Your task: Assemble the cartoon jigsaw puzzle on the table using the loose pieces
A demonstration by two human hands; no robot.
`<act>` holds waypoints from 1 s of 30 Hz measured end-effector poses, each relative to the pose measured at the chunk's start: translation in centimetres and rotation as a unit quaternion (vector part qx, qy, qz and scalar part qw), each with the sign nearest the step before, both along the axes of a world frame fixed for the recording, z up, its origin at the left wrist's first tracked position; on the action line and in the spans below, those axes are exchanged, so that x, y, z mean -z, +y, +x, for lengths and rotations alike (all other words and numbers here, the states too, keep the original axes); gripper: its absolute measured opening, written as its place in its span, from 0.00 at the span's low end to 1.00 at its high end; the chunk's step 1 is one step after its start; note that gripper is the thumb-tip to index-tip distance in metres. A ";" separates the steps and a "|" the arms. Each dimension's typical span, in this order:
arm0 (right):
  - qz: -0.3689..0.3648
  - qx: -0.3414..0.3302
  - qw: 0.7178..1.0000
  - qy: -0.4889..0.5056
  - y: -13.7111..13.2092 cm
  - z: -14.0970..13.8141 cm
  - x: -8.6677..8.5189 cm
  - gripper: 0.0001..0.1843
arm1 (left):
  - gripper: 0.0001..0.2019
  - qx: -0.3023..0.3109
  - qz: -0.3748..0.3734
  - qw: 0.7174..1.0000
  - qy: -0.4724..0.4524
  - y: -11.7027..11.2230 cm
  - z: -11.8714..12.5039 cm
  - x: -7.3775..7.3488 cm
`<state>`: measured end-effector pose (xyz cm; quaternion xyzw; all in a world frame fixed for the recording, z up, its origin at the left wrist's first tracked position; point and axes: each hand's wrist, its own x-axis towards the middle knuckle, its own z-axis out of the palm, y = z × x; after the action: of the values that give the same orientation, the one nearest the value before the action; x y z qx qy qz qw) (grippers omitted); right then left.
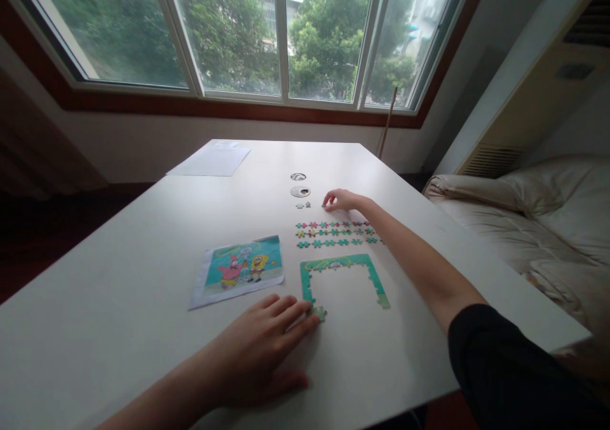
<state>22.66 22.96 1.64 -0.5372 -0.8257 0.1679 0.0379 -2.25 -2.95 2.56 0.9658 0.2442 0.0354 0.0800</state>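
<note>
My left hand (267, 344) lies with its fingers stretched out, the fingertips on the lower left corner of a partly joined jigsaw border (334, 263). A pale green corner piece (319, 314) shows beside those fingertips. Farther up the table, my right hand (342, 200) pinches a small puzzle piece (325, 206) at the tabletop. Just left of it lie two loose puzzle pieces (304, 206). Several loose pieces in rows (328, 232) sit between the border and my right hand, and my right forearm covers the rows' right end.
A printed cartoon picture (245, 265) lies left of the border. Two round objects (300, 192) are beyond the loose pieces. White paper sheets (214, 160) rest at the table's far left. A beige sofa (505, 208) stands to the right, and a window is behind the table.
</note>
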 end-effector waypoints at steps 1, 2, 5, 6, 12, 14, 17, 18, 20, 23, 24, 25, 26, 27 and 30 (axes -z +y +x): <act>-0.010 0.003 1.000 -0.002 0.1 0.0 0.0 0.15 | 0.28 0.000 -0.001 1.000 0.002 0.0 0.0 0.0; -0.019 0.005 1.000 -0.003 0.2 0.0 -0.1 0.15 | 0.28 0.000 -0.002 1.000 0.002 0.0 0.0 -0.1; -0.038 0.012 0.999 0.000 0.6 0.0 0.0 0.18 | 0.28 0.000 -0.004 1.000 0.001 0.0 0.1 -0.2; -0.041 0.012 0.999 0.003 0.6 0.0 0.1 0.19 | 0.28 0.000 -0.002 1.000 0.000 0.0 0.1 -0.2; -0.038 0.013 0.999 0.019 0.8 -0.1 0.1 0.17 | 0.28 -0.005 0.006 1.000 0.003 -0.1 0.1 -0.4; -0.014 0.015 0.999 0.031 0.4 -0.2 -0.1 0.16 | 0.28 -0.004 0.009 1.000 0.001 -0.1 0.1 -0.3; 0.032 0.010 0.998 0.057 -1.2 -0.1 -0.5 0.10 | 0.29 0.000 0.007 1.000 0.006 0.0 0.1 -0.3; 0.046 0.004 0.997 0.069 -2.2 -0.1 -0.6 0.08 | 0.29 0.000 0.006 1.000 0.007 0.0 0.1 -0.3; 0.065 -0.014 0.993 0.101 -4.9 0.1 -0.7 0.08 | 0.29 -0.001 0.006 1.000 0.005 0.0 0.1 -0.3; 0.044 -0.086 0.970 0.222 -10.9 0.1 -0.6 0.11 | 0.28 -0.003 0.004 1.000 -0.002 0.0 0.2 -0.3; 0.015 -0.108 0.963 0.246 -13.2 0.1 -0.5 0.11 | 0.28 -0.002 0.002 1.000 -0.002 0.0 0.2 -0.4; -0.015 -0.124 0.957 0.260 -15.3 0.0 -0.4 0.11 | 0.28 -0.002 0.001 1.000 0.001 -0.1 0.2 -0.4; -0.040 -0.134 0.953 0.269 -17.4 -0.1 -0.4 0.10 | 0.27 -0.001 0.000 1.000 0.005 -0.1 0.3 -0.5; -0.064 -0.141 0.950 0.273 -19.1 -0.3 -0.3 0.11 | 0.27 0.000 -0.001 1.000 0.009 -0.1 0.3 -0.5; -0.074 -0.127 0.951 0.270 -22.4 -1.0 0.0 0.10 | 0.26 -0.001 -0.007 1.000 0.016 -0.1 0.5 -0.6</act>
<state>21.65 0.61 1.62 -0.3636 -0.8312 0.3710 0.1981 -1.80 -3.01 3.16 0.9655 0.2463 0.0180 0.0830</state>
